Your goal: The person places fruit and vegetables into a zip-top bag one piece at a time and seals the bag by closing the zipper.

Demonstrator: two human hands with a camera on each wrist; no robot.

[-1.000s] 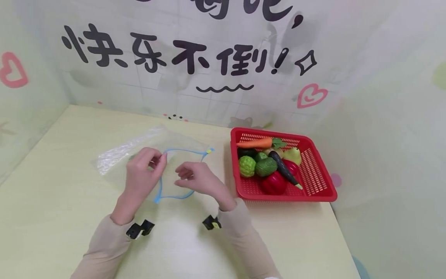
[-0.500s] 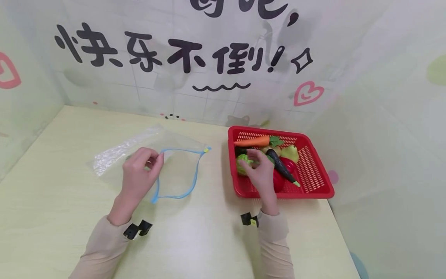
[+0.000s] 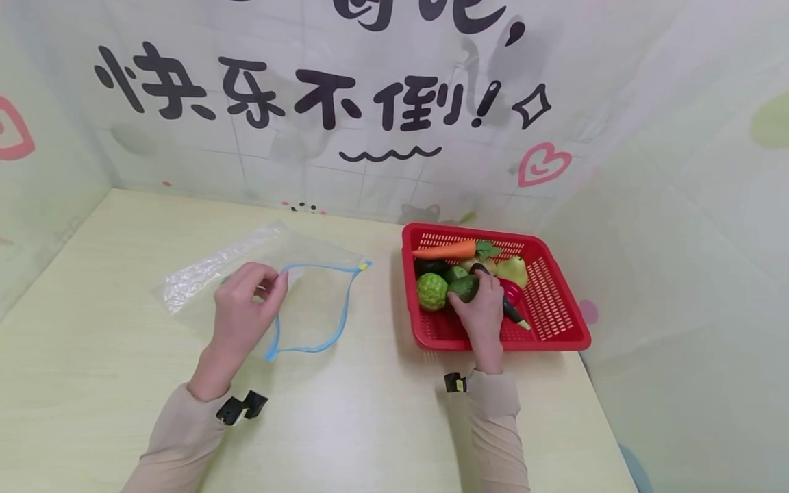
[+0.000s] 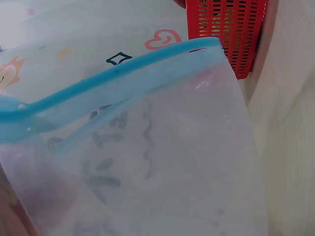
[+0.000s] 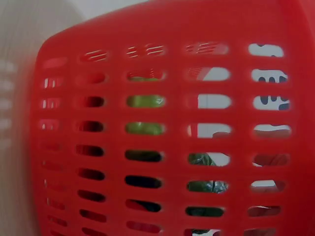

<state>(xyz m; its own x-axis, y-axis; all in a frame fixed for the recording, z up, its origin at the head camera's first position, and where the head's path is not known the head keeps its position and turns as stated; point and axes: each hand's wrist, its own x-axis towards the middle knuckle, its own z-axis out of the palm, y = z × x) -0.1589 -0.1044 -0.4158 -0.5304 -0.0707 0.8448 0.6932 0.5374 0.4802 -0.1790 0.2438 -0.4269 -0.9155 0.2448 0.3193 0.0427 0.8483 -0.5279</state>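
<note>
My left hand [image 3: 242, 301] pinches the rim of a clear zip bag [image 3: 320, 301] with a blue closure, which lies with its mouth spread. In the left wrist view the blue zip strip [image 4: 118, 73] crosses above the see-through film. My right hand [image 3: 483, 308] reaches into a red basket [image 3: 557, 301] and grips a dark green, rough-skinned avocado [image 3: 464, 289], thumb on its near left side and fingers over its far right. A dark eggplant [image 3: 514, 315] lies right against those fingers. In the right wrist view, the slotted basket wall [image 5: 172, 113] hides most of the hand.
Around the avocado lie a bumpy green fruit [image 3: 433, 292], a carrot [image 3: 446, 250], a pear [image 3: 513, 272] and a red vegetable [image 3: 511, 291]. The basket stands near the right edge of the pale table [image 3: 364, 411]. A printed wall sheet [image 3: 308, 157] hangs behind.
My right hand has moved right from beside the bag's mouth into the basket, and its fingers have come down around the avocado. The left hand keeps hold of the bag.
</note>
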